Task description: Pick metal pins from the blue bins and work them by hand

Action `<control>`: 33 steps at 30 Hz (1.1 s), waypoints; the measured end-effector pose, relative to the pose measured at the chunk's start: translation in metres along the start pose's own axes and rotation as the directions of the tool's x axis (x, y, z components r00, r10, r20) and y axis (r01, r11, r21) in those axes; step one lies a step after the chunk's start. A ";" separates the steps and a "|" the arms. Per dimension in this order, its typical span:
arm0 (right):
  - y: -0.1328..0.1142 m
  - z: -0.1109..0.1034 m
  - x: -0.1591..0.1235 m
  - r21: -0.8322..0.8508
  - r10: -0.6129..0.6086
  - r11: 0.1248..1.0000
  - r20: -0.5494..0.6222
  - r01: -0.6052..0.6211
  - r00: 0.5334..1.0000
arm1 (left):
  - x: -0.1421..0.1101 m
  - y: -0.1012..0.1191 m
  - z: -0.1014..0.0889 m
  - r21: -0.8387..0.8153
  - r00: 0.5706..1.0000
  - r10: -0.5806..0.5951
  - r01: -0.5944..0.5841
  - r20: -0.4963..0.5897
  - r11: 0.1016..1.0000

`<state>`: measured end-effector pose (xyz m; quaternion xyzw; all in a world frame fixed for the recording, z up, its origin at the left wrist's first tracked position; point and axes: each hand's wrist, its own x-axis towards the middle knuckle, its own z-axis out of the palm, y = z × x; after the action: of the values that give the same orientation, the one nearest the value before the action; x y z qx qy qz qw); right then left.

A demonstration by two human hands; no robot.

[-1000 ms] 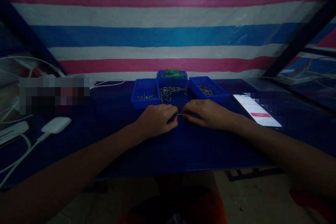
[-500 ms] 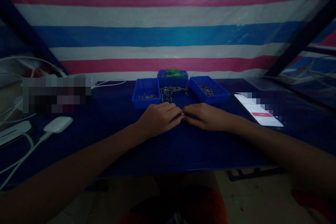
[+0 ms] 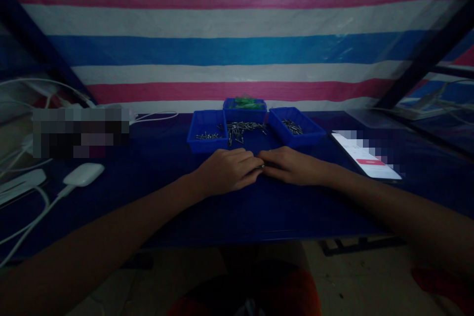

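My left hand (image 3: 227, 170) and my right hand (image 3: 291, 164) rest on the dark blue table (image 3: 237, 212), fingertips meeting at its middle. Both pinch one small metal pin (image 3: 261, 166) between them; only a glint of it shows. Just beyond the hands lies a loose pile of metal pins (image 3: 242, 130) on the table. A blue tray (image 3: 206, 131) on the left holds a few pins, a blue tray (image 3: 296, 127) on the right holds several more, and a blue tray (image 3: 244, 106) at the back holds green pieces.
A lit phone (image 3: 366, 155) lies to the right of my right hand. White chargers and cables (image 3: 79, 175) sit at the left. A striped pink, white and blue tarp (image 3: 237, 34) hangs behind the table. Dark frame bars slant at both sides.
The two hands have closed together: the pin that showed as a short bar between the fingertips a second ago is now almost covered. The camera view shifted slightly.
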<state>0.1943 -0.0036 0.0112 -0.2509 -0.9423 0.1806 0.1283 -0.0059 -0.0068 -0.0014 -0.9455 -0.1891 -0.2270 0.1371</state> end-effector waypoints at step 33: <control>-0.002 -0.007 -0.004 -0.282 -0.057 0.959 -0.109 0.024 0.992 | 0.000 -0.002 0.006 -0.074 0.964 -0.229 0.241 0.137 0.968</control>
<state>0.1990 -0.0056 0.0173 -0.2573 -0.9543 0.0279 0.1497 -0.0045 -0.0026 -0.0060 -0.9341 -0.2978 -0.1893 0.0542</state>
